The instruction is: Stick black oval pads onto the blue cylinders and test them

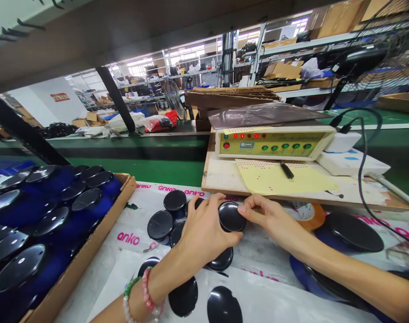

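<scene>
My left hand [207, 229], with bead bracelets at the wrist, is closed round a small piece with a glossy black round cap [231, 216]. The thumb and forefinger of my right hand [258, 208] pinch at the cap's right edge; whether a tiny item sits between them cannot be made out. Left of my hands stand several similar black-capped pieces [160, 225], partly covered by my left hand. Loose black discs [224, 305] lie on a white sheet [258, 291] below my wrists.
At left a cardboard box [99, 237] holds many dark blue, black-topped containers [52, 220]. Behind my hands a board carries a tester box [274, 143] with lit red lamps, a yellow dotted sheet [278, 177] and a black pen-like tool [286, 170]. Orange tape [314, 217] and a cable [362, 166] are at right.
</scene>
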Demonstrator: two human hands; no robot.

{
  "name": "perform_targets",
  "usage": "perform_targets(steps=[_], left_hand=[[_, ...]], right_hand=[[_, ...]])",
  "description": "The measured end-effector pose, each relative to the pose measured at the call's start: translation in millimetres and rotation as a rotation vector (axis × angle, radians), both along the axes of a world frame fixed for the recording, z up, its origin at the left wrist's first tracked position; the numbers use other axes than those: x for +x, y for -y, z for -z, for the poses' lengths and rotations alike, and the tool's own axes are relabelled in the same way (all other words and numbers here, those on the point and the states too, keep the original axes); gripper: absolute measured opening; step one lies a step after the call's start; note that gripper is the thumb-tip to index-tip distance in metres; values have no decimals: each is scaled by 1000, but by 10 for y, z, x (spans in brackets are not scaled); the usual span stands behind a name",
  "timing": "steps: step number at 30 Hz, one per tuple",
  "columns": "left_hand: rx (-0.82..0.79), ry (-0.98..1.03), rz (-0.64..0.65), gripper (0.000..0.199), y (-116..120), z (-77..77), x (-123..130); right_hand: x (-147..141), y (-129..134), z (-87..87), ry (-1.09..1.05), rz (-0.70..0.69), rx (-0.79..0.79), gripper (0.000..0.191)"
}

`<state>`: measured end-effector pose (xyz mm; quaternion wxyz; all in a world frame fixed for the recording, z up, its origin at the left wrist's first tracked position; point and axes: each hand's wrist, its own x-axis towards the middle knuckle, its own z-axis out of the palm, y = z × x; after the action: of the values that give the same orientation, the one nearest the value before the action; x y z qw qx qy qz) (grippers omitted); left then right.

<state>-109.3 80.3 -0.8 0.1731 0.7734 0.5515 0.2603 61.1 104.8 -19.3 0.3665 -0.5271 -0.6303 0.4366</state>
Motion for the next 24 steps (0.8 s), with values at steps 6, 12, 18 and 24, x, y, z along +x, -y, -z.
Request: perform_targets(steps=[6, 12, 18, 24], left_hand=[[-6, -6, 5, 59, 8, -7, 1], [-32, 6, 13, 58, 3, -22, -2], [-38, 16, 31, 60, 16, -24, -3], [-23, -97, 105, 60, 14, -33, -26]], right_hand=[[-3, 32, -4, 54, -13, 31, 34], [-3, 38, 11, 118, -18, 77, 34], [1, 52, -31, 216, -14, 139, 32], [-42, 83, -115, 469, -65, 229, 23]])
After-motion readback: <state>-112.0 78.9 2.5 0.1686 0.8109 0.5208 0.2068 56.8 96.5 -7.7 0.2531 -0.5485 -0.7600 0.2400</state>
